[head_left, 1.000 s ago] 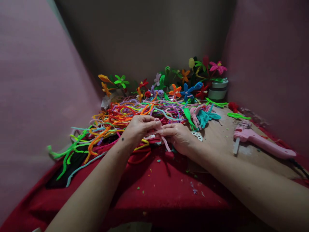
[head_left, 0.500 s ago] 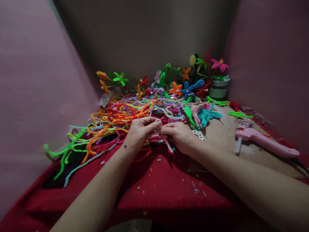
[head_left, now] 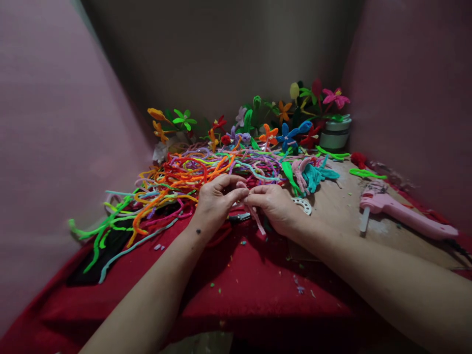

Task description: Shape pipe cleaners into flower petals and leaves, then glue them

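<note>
Pink fuzzy slender pipe cleaner [head_left: 259,222], pinched by left hand [head_left: 216,200] and right hand [head_left: 276,206], slants downward nearer the right.

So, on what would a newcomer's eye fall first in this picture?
Probably on the tangled heap of bright fuzzy stems across the middle, then on the colourful flowers standing behind it. In front of the heap, the left hand and right hand pinch a pink fuzzy piece. A pink glue gun lies at the right on a brown board.
</note>
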`<action>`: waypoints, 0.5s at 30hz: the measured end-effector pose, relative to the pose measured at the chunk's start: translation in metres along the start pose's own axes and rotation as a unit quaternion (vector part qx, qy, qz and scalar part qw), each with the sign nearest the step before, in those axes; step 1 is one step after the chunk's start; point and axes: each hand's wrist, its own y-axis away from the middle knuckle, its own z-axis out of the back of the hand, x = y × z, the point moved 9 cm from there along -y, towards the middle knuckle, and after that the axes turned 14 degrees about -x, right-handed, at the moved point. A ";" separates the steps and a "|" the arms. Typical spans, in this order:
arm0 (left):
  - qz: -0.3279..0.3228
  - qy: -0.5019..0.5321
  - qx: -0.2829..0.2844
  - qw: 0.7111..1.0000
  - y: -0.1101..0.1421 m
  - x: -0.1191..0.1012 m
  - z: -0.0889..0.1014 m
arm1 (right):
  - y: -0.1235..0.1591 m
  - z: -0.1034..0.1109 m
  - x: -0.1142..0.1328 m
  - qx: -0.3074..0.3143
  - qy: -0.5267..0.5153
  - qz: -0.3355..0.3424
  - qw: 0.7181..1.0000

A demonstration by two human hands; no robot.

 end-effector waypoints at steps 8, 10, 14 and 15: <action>0.142 0.101 0.025 0.984 0.001 0.019 -0.004 | 0.004 0.002 0.005 -0.007 0.037 0.006 0.999; 0.161 0.120 0.025 0.979 0.001 0.021 -0.005 | 0.004 0.000 0.005 0.002 0.033 0.000 0.999; 0.153 0.113 0.013 0.982 -0.002 0.022 -0.002 | 0.004 -0.003 0.001 0.016 0.001 -0.031 0.999; 0.156 0.110 0.013 0.982 -0.002 0.024 -0.001 | 0.004 -0.005 0.001 0.023 -0.008 -0.034 0.999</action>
